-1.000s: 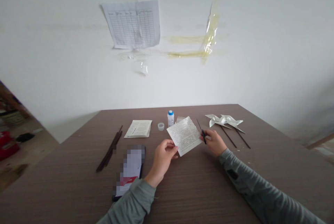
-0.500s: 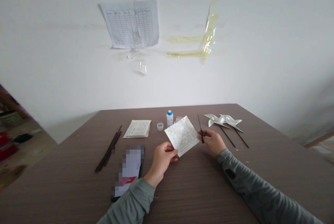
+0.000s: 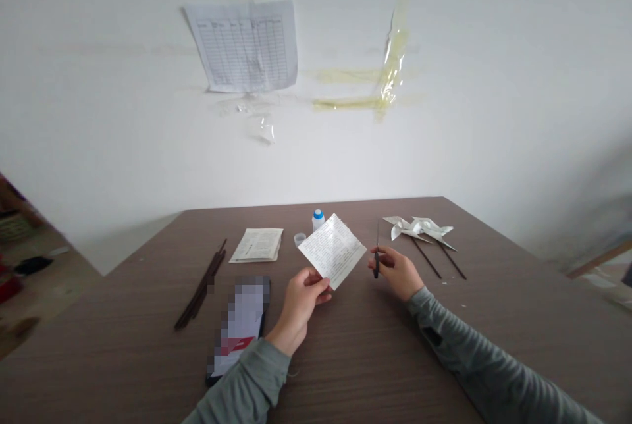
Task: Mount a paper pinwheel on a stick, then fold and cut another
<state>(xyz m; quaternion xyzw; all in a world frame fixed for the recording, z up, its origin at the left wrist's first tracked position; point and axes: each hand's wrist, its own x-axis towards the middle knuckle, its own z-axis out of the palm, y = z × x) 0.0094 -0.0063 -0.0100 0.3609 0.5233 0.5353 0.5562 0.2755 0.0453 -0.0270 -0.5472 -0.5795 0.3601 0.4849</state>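
My left hand (image 3: pixel 301 302) pinches the lower corner of a square of printed paper (image 3: pixel 333 251), which is tilted like a diamond. My right hand (image 3: pixel 395 272) is apart from the paper, a short gap to its right, and grips a thin dark stick (image 3: pixel 376 258) upright between thumb and fingers. Behind the paper stand a small bottle with a blue cap (image 3: pixel 318 220) and a small clear cup (image 3: pixel 299 239), partly hidden by the sheet's edge.
On the brown wood-grain table (image 3: pixel 345 358) lie a folded printed leaflet (image 3: pixel 257 245), a bundle of dark sticks (image 3: pixel 201 286), a phone (image 3: pixel 240 325) and white paper pinwheels (image 3: pixel 417 228) with dark sticks (image 3: pixel 439 258). A ruled sheet (image 3: pixel 241 45) is taped to the wall behind.
The paper has turned and risen slightly, its top corner now higher. The stick in my right hand stands more upright. The whole scene has shifted slightly left in view.
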